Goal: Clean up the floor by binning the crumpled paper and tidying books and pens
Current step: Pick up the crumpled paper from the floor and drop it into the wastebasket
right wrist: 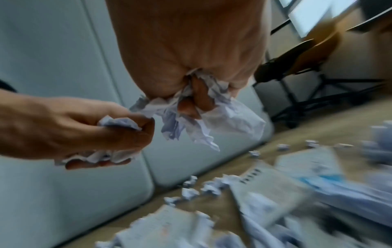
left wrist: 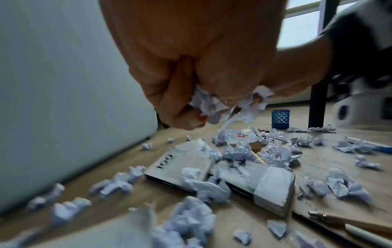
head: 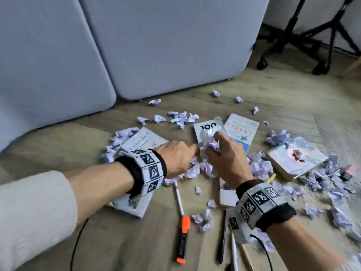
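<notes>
While pens, among them an orange highlighter, lie nearest the person on the wooden floor, the paper-gathering step looks to be the one in hand. Just beyond the pens, the left hand has its fingers curled round a wad of crumpled paper, and the right hand clutches a larger bunch that spills out between its fingers; both are full, close together and lifted off the floor. Beyond them, books lie flat amid many more loose paper scraps, with a blue pen cup standing further off by the sofa. No bin shows in any view, so the next move probably calls for carrying both handfuls to wherever it stands, gripping tightly so that no trailing pieces drop.
</notes>
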Action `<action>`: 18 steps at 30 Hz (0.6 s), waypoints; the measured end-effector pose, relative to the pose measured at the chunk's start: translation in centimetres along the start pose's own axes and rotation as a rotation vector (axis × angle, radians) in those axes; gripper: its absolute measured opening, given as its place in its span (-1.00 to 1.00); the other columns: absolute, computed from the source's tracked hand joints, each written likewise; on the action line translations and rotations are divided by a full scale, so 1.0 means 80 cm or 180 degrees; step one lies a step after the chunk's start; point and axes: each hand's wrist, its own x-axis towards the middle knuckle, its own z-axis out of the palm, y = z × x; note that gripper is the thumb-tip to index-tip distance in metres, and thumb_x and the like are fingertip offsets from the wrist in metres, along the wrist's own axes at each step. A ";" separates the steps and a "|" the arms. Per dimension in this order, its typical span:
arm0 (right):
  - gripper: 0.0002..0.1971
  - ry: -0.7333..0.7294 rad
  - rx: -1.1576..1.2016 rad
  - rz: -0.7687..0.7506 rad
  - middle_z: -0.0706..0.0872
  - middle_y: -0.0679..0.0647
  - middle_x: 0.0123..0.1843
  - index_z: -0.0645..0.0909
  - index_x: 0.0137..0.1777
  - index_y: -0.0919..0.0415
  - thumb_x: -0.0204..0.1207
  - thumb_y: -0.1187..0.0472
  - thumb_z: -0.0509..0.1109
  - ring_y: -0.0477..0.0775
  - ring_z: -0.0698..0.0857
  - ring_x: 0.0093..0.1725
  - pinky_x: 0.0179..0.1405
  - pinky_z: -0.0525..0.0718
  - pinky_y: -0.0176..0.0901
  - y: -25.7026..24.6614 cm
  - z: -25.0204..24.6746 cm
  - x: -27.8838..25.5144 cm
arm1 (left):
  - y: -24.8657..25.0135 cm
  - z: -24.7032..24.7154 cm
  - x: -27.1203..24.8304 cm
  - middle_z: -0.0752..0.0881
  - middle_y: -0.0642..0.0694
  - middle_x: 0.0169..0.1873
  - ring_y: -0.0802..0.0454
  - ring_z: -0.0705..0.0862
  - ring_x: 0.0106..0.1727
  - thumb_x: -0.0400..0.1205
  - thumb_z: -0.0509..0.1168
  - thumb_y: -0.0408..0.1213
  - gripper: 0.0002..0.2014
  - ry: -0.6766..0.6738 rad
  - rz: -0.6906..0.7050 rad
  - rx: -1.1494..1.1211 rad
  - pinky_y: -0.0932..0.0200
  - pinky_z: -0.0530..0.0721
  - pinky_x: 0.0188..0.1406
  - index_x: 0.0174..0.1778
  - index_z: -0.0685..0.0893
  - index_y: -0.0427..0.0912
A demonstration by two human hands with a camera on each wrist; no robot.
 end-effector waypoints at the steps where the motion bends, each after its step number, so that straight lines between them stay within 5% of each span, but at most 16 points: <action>1: -0.79 -0.0092 0.0091 -0.0218 0.51 0.05 -0.41 0.39 -0.24 0.17 0.42 0.18 0.41 0.19 0.43 -0.38 -0.40 0.30 -0.03 -0.039 0.004 0.015 | -0.024 -0.028 -0.029 0.67 -0.33 -0.08 -0.22 0.57 -0.17 0.67 0.11 -0.22 -0.91 0.0011 -0.0129 0.0083 0.05 0.43 -0.24 0.04 0.39 -0.12; 4: -0.72 -0.0510 0.0380 -0.1003 0.46 -0.03 -0.43 0.32 -0.29 0.13 0.36 0.13 0.42 0.14 0.39 -0.39 -0.40 0.29 -0.01 -0.157 0.024 0.042 | -0.097 -0.092 -0.127 0.62 -0.28 -0.20 -0.23 0.50 -0.25 0.67 0.14 -0.15 -0.84 0.0222 -0.0878 0.0093 0.08 0.37 -0.29 0.01 0.41 -0.17; 9: -0.74 -0.1085 0.0963 -0.1996 0.62 0.06 -0.34 0.42 -0.19 0.13 0.27 -0.04 0.25 0.17 0.63 -0.40 -0.41 0.62 0.04 -0.339 0.078 0.047 | -0.205 -0.137 -0.289 0.55 -0.21 -0.31 -0.19 0.41 -0.33 0.71 0.13 -0.12 -0.76 0.1002 -0.2410 -0.0459 0.07 0.32 -0.36 -0.21 0.31 -0.14; 13: -0.77 -0.1448 0.1248 -0.2530 0.64 0.09 -0.33 0.40 -0.17 0.12 0.36 0.02 0.33 0.23 0.61 -0.44 -0.39 0.62 0.01 -0.453 0.148 0.018 | -0.260 -0.107 -0.408 0.67 -0.13 -0.20 -0.15 0.63 -0.19 0.67 0.14 -0.16 -0.88 0.1259 -0.3181 -0.0946 0.06 0.59 -0.17 -0.08 0.46 -0.14; 16: -0.75 -0.1593 0.1167 -0.2696 0.58 0.11 -0.21 0.44 -0.06 0.11 0.41 0.03 0.40 0.29 0.54 -0.29 -0.31 0.51 -0.03 -0.504 0.207 -0.023 | -0.273 -0.063 -0.469 0.66 0.05 -0.19 0.30 0.64 -0.30 0.60 0.12 -0.37 -0.83 0.1259 -0.3439 -0.1431 0.42 0.57 -0.30 0.00 0.57 -0.07; 18: -0.66 -0.1812 0.0975 -0.2659 0.57 0.19 -0.01 0.48 0.17 0.15 0.48 0.04 0.39 0.31 0.59 -0.12 -0.19 0.54 0.00 -0.521 0.246 -0.052 | -0.272 -0.039 -0.494 0.64 -0.09 0.01 0.15 0.68 -0.10 0.56 0.18 -0.34 -0.81 0.1134 -0.3756 -0.1505 0.35 0.59 -0.18 0.07 0.54 -0.16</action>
